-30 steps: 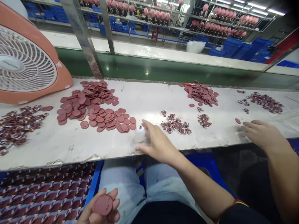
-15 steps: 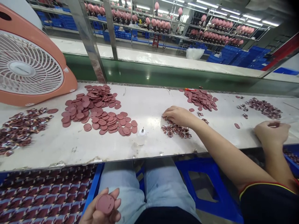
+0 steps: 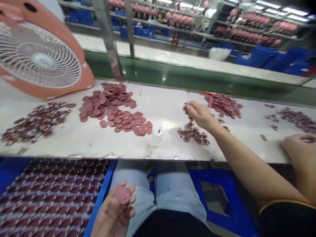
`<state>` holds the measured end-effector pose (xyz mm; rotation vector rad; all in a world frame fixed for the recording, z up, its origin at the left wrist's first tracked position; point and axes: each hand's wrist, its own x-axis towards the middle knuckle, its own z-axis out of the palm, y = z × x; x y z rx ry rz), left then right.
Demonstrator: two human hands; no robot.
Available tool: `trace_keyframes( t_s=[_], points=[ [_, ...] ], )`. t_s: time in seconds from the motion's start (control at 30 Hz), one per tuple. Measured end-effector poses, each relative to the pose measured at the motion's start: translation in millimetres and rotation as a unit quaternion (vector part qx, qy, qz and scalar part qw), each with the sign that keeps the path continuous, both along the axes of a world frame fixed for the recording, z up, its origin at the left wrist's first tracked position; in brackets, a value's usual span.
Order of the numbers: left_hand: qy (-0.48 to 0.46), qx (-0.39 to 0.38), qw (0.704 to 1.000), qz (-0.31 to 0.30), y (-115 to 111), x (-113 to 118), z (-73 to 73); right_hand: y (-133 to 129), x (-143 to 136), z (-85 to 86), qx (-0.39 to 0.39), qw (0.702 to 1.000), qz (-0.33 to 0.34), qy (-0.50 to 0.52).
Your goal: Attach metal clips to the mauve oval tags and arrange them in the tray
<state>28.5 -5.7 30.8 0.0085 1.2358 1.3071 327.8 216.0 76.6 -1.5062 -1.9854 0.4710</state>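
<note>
My left hand (image 3: 113,212) is low over my lap, its curled fingers gripping a flat dull-red disc (image 3: 122,195). Above the table, my right hand (image 3: 197,113) has its fingers drawn together. Whatever they pinch is too small and blurred to name. Just below that hand lies a pile of small dark-red and white pieces (image 3: 191,135). To its left stands a small translucent needle-tip bottle (image 3: 156,136). Further left is a wide heap of dull-red discs (image 3: 112,102), some with small holes.
An orange fan (image 3: 44,62) stands at the table's left, behind another pile of small pieces (image 3: 37,121). A blue crate (image 3: 108,184) of patterned pieces sits lower left. More discs (image 3: 224,105) lie back right. A co-worker's hand (image 3: 300,149) is at far right.
My right hand has lifted off the pile of small pieces and moved slightly back. My left hand has risen a little, still holding the disc. The view has shifted.
</note>
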Motion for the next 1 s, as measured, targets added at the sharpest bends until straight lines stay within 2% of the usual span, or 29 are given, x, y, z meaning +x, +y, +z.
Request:
trace_keyframes(
  t_s=[0.13, 0.23, 0.33, 0.4, 0.43, 0.53, 0.67, 0.87, 1.0],
  points=[
    [-0.062, 0.001, 0.997, -0.04, -3, 10, 16.1, -67, -13, 17.2, -0.022, 0.982, 0.06, 0.178],
    [-0.128, 0.012, 0.987, -0.095, -4, 10, 18.1, -114, -39, 22.5, -0.108, 0.955, 0.146, 0.233],
    [-0.165, 0.03, 0.976, -0.139, -7, 8, 15.9, -140, -69, 21.9, -0.233, 0.896, 0.247, 0.285],
    [-0.168, 0.046, 0.972, -0.158, -10, 7, 14.9, -147, -85, 20.5, -0.273, 0.867, 0.29, 0.298],
    [-0.166, 0.056, 0.971, -0.165, -11, 7, 14.7, -148, -90, 19.8, -0.27, 0.868, 0.302, 0.288],
    [-0.155, 0.078, 0.969, -0.177, -14, 7, 14.6, -147, -98, 19.1, -0.221, 0.889, 0.332, 0.224],
    [-0.15, 0.104, 0.965, -0.187, -17, 7, 14.2, -149, -100, 19.7, -0.176, 0.894, 0.376, 0.171],
    [-0.167, 0.114, 0.959, -0.2, -20, 7, 12.8, -153, -104, 23.5, -0.13, 0.918, 0.359, 0.107],
    [-0.168, 0.11, 0.96, -0.196, -21, 7, 10.1, -153, -109, 27.2, -0.138, 0.915, 0.367, 0.098]
  ],
)
